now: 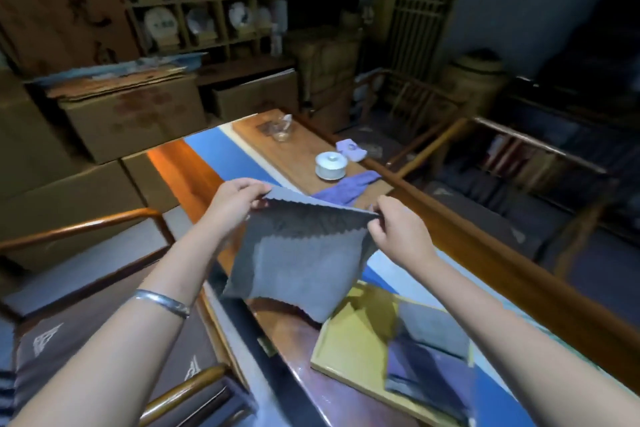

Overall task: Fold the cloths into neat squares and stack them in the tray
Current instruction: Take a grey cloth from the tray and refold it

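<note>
A grey cloth point(298, 267) with zigzag-cut edges hangs in the air above the table, doubled over along its top edge. My left hand point(235, 203) pinches its upper left corner and my right hand point(398, 229) pinches its upper right corner. Below and to the right lies a yellow tray point(346, 343) holding a stack of folded cloths point(429, 357), grey on top of bluish ones. A purple cloth point(346, 189) lies loose on the table beyond my hands. A small folded lilac cloth point(351, 149) sits farther back near the table's right edge.
A white lidded cup point(330, 165) and a glass pitcher point(282, 128) stand on a wooden tea board point(273, 149). The table is wood with a blue strip point(225, 156). Wooden chairs flank it; cardboard boxes point(131, 114) and shelves stand at the left rear.
</note>
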A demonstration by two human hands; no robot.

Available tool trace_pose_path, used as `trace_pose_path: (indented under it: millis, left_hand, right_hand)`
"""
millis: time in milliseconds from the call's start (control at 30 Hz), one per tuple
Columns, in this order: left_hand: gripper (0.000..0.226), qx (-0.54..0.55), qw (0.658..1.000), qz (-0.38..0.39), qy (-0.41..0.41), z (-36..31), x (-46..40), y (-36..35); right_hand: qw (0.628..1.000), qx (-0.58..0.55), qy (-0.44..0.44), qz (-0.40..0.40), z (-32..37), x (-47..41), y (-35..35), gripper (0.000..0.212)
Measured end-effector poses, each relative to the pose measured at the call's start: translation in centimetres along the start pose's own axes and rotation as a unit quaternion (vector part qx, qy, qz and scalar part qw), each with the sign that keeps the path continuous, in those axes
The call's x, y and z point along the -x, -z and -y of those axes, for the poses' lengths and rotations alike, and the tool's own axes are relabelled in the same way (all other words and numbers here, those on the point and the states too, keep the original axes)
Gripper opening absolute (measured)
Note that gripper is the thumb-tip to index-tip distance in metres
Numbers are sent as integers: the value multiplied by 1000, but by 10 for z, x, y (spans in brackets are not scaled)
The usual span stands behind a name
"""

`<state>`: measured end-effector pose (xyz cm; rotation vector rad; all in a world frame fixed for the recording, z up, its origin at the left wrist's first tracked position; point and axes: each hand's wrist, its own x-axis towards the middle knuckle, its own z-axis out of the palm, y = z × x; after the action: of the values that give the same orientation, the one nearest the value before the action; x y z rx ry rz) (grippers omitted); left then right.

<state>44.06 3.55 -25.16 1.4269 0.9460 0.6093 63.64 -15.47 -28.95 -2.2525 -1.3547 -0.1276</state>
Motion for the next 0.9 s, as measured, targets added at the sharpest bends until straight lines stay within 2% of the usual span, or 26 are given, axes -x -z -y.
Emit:
trace_pose_path:
  millis: [167, 300, 400, 533, 633, 733, 800, 900]
  left_hand:
    - [9, 54, 993, 104, -10, -28, 14, -69]
    - [14, 39, 981, 186, -33, -39, 34, -115]
    - [14, 30, 968, 247, -43, -41, 53, -147]
    - [15, 3, 950, 310, -28, -26, 93, -201]
    - [15, -31, 937, 346, -14, -5, 131, -235]
    - [16, -62, 925, 374, 9, 27, 169, -255]
    - [23, -78, 919, 385, 25, 57, 195, -260]
    - [22, -117, 908, 401, 44, 108, 233, -253]
  right_hand:
    - [992, 45, -70, -96, -36, 50, 72, 11]
    - [979, 79, -97, -159, -61, 98, 109, 18]
    - [969, 101, -109, -199, -77, 138, 134, 15]
    - [958, 126, -131, -220, -103, 213, 163, 14]
    - [958, 137, -157, -196, -118, 279, 176, 22]
    - [962, 149, -178, -145, -118, 351, 173, 22]
    - [967, 141, -193, -88, -113, 402, 162, 22]
    - [959, 81, -270, 20, -90, 472, 137, 21]
